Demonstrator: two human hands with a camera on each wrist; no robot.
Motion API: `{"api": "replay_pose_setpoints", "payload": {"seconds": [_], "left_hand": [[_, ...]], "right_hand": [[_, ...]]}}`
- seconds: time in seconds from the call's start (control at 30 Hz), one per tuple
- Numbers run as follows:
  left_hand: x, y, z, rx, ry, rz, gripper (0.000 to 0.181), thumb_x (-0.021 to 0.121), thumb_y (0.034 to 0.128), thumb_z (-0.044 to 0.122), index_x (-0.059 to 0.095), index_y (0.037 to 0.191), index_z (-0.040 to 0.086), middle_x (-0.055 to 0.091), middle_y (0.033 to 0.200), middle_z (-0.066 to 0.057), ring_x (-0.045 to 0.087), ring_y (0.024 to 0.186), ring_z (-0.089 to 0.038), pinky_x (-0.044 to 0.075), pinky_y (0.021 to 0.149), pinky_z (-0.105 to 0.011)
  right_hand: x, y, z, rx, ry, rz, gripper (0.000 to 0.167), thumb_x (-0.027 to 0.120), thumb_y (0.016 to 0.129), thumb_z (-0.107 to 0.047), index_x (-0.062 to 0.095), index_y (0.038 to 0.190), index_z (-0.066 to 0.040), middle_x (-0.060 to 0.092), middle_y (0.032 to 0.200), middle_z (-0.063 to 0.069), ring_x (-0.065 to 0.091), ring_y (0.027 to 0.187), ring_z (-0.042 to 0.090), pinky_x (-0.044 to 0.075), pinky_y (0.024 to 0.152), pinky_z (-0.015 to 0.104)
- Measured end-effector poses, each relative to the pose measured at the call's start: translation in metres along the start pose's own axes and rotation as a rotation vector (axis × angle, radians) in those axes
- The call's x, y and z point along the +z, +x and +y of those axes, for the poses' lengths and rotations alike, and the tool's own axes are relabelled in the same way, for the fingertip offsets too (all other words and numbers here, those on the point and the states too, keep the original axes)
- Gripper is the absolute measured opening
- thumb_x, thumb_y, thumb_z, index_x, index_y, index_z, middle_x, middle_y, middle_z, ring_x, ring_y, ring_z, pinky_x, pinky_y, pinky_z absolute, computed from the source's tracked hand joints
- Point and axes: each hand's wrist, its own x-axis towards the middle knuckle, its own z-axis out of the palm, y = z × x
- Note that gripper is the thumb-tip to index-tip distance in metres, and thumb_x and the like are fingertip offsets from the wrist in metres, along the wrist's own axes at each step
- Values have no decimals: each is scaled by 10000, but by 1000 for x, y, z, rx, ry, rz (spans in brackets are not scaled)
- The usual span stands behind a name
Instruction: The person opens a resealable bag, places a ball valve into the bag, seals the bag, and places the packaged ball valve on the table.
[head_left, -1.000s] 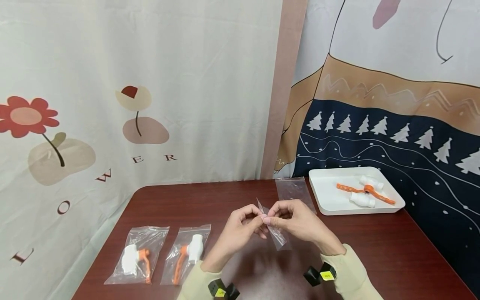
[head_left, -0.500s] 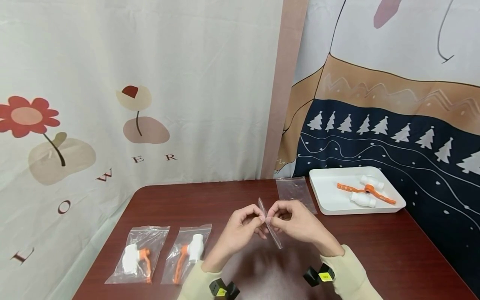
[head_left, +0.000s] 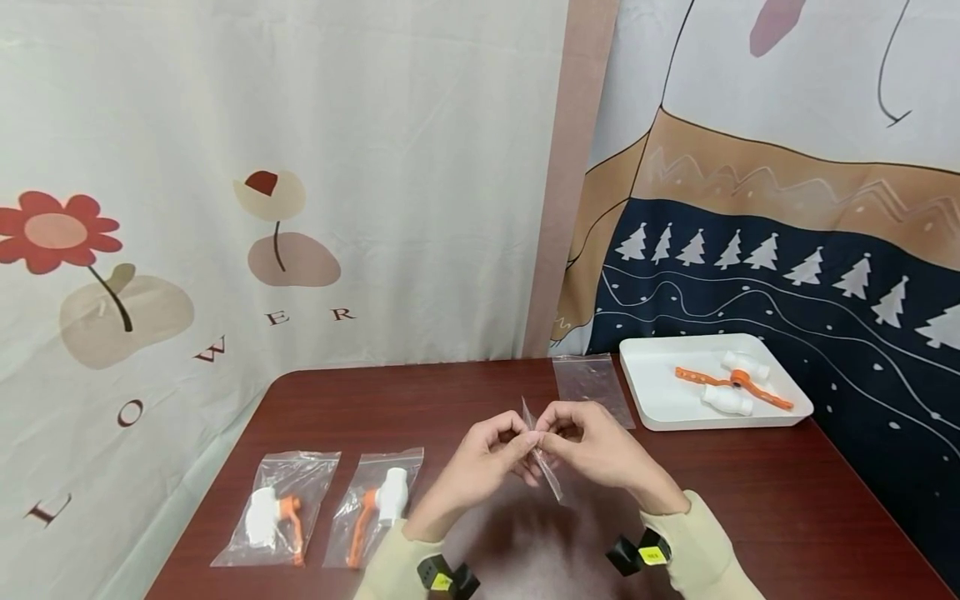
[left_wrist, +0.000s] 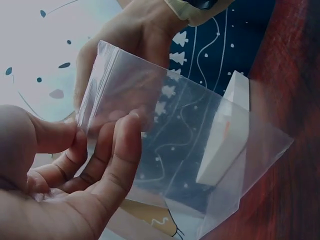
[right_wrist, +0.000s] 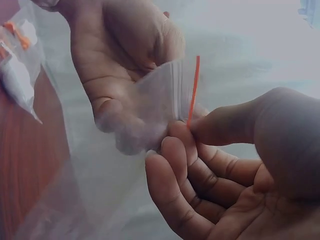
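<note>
A clear zip-lock bag (head_left: pixel 550 477) hangs between my two hands above the table, seen almost edge-on in the head view. My left hand (head_left: pixel 477 461) pinches its zip edge between thumb and forefinger. Close against it, my right hand (head_left: pixel 597 443) pinches the same edge from the other side. In the left wrist view the bag (left_wrist: pixel 185 130) spreads out flat, with nothing visible inside. A red line (right_wrist: pixel 195 90) runs along the zip edge in the right wrist view. Both thumb tips lie very near each other; exactly where they meet is hard to see.
Two filled bags, one at far left (head_left: pixel 273 512) and one beside it (head_left: pixel 375 510), hold white bottle-like parts and orange pieces. A flat clear bag (head_left: pixel 592 387) lies behind my hands. The white tray (head_left: pixel 652 410) at right carries white parts (head_left: pixel 727 401) and orange strips (head_left: pixel 761 393).
The bag has turned from showing its face to nearly edge-on, swinging slightly. My left thumb has shifted a little toward the right hand. Both hands stay in about the same place.
</note>
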Motion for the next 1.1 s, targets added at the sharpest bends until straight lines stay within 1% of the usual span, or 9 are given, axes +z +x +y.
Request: {"api": "replay_pose_setpoints", "payload": {"seconds": [0.07,0.1,0.23,0.43,0.6,0.7,0.9,1.0,1.1], "left_hand": [[-1,-1,0,23,-16,-10,272,535,1069,117,533,1008,-148,662,957,-367,720,719,-156,638,669,-359],[-2,-1,1,27,-18,-7,264,535,1066,108,534,1007,-149,664,953,-353,720,723,-161,637,667,-360],[-2,-1,2,13,-8,18,228,529,1046,63,539,991,-158,672,932,-264,708,719,-144,632,666,-328],[1,-1,2,4,22,55,188,513,1023,19,547,941,-147,669,905,-191,692,679,-123,627,647,-310],[2,0,1,22,81,37,219,573,1034,78,590,916,-105,675,833,-287,669,631,-122,632,620,-377],[1,-1,1,26,103,19,223,591,1038,107,619,928,-85,683,834,-330,663,626,-120,631,617,-386],[-1,-2,3,23,107,3,235,620,1033,149,637,950,-71,686,854,-356,670,619,-131,625,614,-344],[-2,-2,3,37,123,-6,212,623,1029,133,636,950,-63,673,820,-355,662,611,-137,624,604,-352],[-3,-2,3,31,134,-7,192,617,1028,117,633,946,-55,657,784,-334,658,607,-131,622,599,-354]], "right_hand": [[-1,0,-1,17,17,-4,68,677,981,-151,690,921,-123,695,803,22,687,696,145,597,656,289],[-1,0,-2,26,22,-5,72,676,982,-157,687,921,-119,692,800,25,687,690,151,595,652,291],[-1,-1,-4,34,40,-6,69,664,971,-129,673,913,-93,685,787,36,671,678,137,580,644,273],[1,0,-3,19,72,-18,75,656,963,-107,668,905,-61,690,779,49,680,664,142,605,645,332],[0,0,0,41,48,-61,169,678,993,-237,668,881,-110,673,751,36,661,655,132,547,593,267],[-1,-1,1,33,24,-92,216,670,1004,-298,661,874,-126,660,742,36,639,654,129,499,570,239],[-5,-2,4,-40,17,-152,221,641,1026,-295,664,885,-126,685,784,51,659,685,131,551,630,270],[-5,-2,4,-60,23,-157,210,657,1016,-286,656,878,-128,690,791,87,666,693,145,551,634,260],[-5,-2,4,-77,33,-160,195,664,1010,-273,654,882,-127,694,811,88,677,707,174,559,646,257]]}}
